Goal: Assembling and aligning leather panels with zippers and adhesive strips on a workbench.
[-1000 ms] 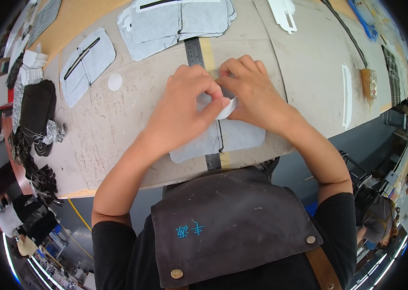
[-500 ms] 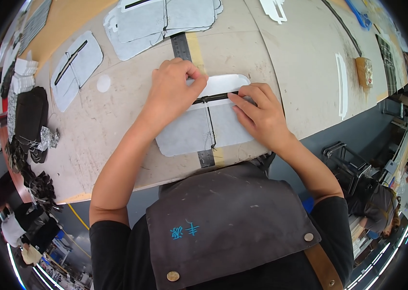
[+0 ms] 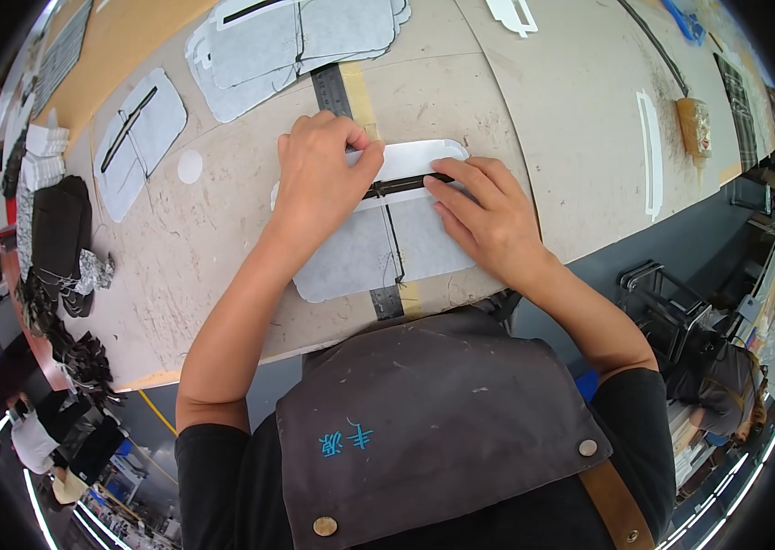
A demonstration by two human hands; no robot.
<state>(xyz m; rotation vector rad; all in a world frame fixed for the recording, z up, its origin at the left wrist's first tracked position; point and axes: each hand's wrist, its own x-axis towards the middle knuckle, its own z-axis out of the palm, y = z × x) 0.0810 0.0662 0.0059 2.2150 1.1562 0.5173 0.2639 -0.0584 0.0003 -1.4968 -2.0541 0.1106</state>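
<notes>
A pale grey fabric panel (image 3: 360, 257) lies flat on the workbench (image 3: 204, 238) in front of me, over a metal ruler (image 3: 386, 301). A white slotted template (image 3: 415, 160) sits across the panel's far edge, with a black zipper (image 3: 401, 187) showing in its slot. My left hand (image 3: 319, 179) presses down on the template's left end, fingers curled. My right hand (image 3: 488, 220) lies flat on the panel, fingertips touching the zipper's right end.
A stack of grey panels (image 3: 305, 37) lies at the far side, another panel (image 3: 135, 137) and a small white disc (image 3: 189, 167) to the left. Dark leather pieces (image 3: 57, 229) pile at the left edge. A white strip (image 3: 650, 151) and brush (image 3: 695, 124) lie right.
The panel that my hands held bunched together now lies spread flat. My hands have moved apart and press the white template and zipper onto its far edge.
</notes>
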